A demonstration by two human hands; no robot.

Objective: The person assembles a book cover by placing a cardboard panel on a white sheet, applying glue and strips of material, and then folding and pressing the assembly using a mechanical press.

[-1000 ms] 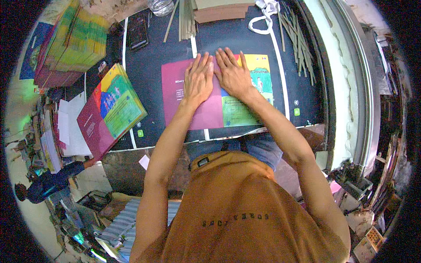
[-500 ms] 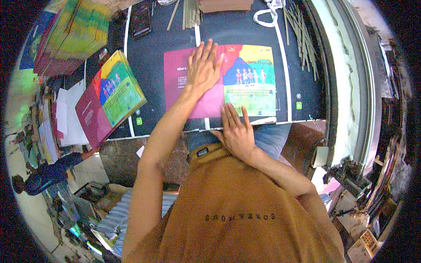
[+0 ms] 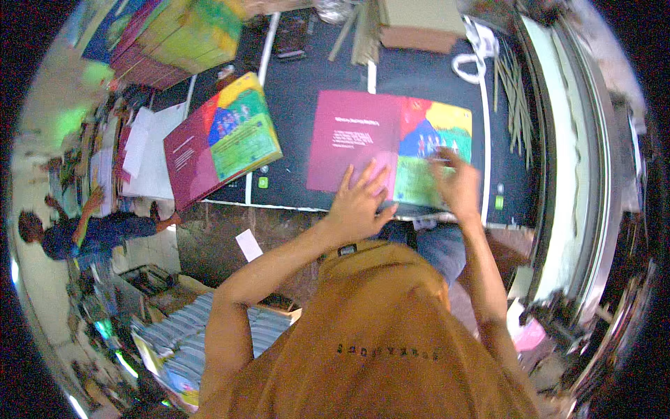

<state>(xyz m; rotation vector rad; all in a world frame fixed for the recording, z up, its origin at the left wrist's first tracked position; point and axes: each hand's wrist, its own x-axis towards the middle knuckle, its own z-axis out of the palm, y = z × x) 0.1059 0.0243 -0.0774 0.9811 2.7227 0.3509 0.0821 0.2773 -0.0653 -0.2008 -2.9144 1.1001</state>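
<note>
A printed cover (image 3: 352, 150) lies spread flat on the dark work table, maroon on its left half and a bright painted picture of several children on its right. My left hand (image 3: 359, 206) rests on the lower edge of the maroon half, fingers spread. Over the picture half is my right hand (image 3: 459, 185), its fingers curled together and blurred. Whatever they pinch, if anything, is too small to make out. To the left, a slanted stack of matching covers (image 3: 192, 157) overhangs the front edge of the table.
A tall stack of yellow-green-edged books (image 3: 185, 42) stands far left, near a dark phone (image 3: 292, 38). At the back are a pile of boards (image 3: 419, 28), a white looped strap (image 3: 474, 59) and thin strips (image 3: 515, 105). Another person (image 3: 98, 234) is at the left.
My left hand has slid down toward the cover's lower edge. My right hand has lifted from that edge to over the picture, its fingers curling. The view has shifted, moving the table rightward.
</note>
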